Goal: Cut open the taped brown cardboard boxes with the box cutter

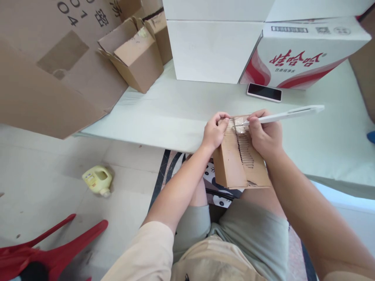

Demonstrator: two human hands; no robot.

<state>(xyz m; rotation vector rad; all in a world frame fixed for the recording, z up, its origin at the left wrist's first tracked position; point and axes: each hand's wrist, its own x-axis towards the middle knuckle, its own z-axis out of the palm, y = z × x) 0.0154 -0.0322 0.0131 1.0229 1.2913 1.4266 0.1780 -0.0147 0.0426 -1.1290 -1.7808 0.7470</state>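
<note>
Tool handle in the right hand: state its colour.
White. The tool handle shows best in the head view, jutting from the right hand.

Cardbd box (pixel 231 166) matt, tool (pixel 288 114) smooth plastic-lkg, phone scrn (pixel 264 92) glossy.

Red-and-white water carton (pixel 304 64): 娃哈哈 logo (pixel 297 58), "饮用纯净水" below; barcode (pixel 289 29) and QR code (pixel 323 30) on top. Big brown carton (pixel 26 62): "04", "01", probably "密".

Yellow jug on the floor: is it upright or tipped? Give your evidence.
Tipped: the yellow jug lies on its side, cap pointing sideways, not up.
</note>
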